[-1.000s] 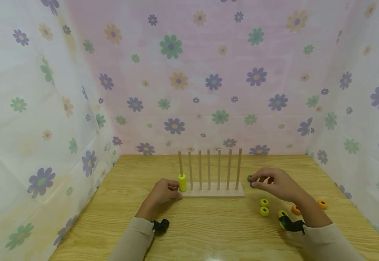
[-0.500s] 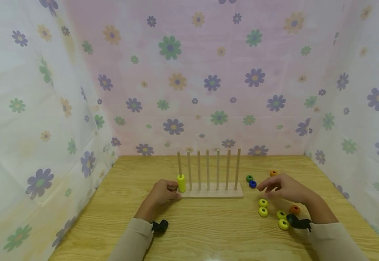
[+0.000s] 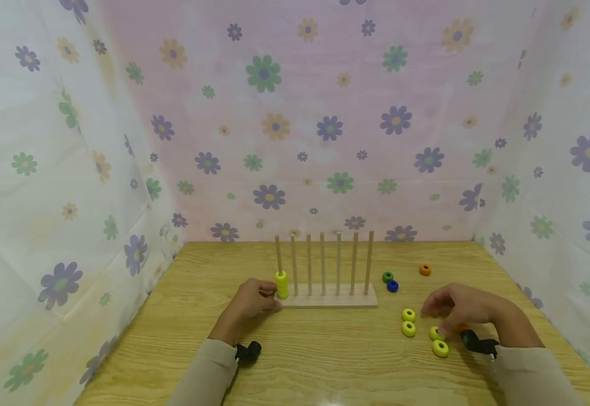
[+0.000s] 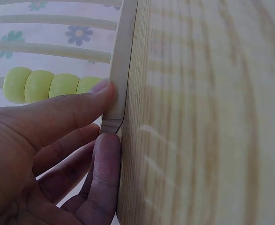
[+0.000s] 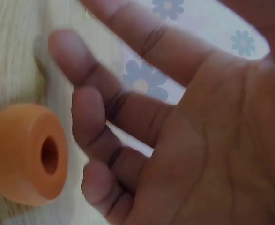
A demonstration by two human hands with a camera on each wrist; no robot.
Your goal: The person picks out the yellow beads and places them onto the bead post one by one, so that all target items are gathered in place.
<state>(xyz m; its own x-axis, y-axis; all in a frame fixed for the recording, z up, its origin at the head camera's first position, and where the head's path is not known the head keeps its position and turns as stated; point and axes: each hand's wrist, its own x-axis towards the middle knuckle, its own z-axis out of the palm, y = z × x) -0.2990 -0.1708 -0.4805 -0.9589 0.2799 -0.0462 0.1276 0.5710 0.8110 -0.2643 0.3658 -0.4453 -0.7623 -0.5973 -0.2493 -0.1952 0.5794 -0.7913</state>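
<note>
A pale wooden base [image 3: 330, 296] with a row of upright pegs stands mid-table. Several yellow beads [image 3: 282, 285] are stacked on its leftmost peg; the left wrist view shows these stacked beads [image 4: 39, 86] too. My left hand [image 3: 251, 298] grips the base's left end between thumb and fingers. Over the loose beads at right, my right hand [image 3: 470, 309] hovers with loosely bent fingers and an empty palm. Its thumb is close to a loose yellow bead [image 3: 435, 333]; contact is unclear. Beside its fingers lies an orange bead [image 5: 15, 154], mostly hidden in the head view.
A green bead [image 3: 387, 277] and a blue bead [image 3: 392, 286] lie right of the base. Another orange bead [image 3: 425, 270] is farther back. More yellow beads [image 3: 409, 329] lie near the right hand. A flower-patterned cloth [image 3: 325, 141] encloses the table's back and sides.
My right hand has drawn away from the green and blue beads, moving right and nearer, over the yellow and orange beads. The left hand has stayed at the base.
</note>
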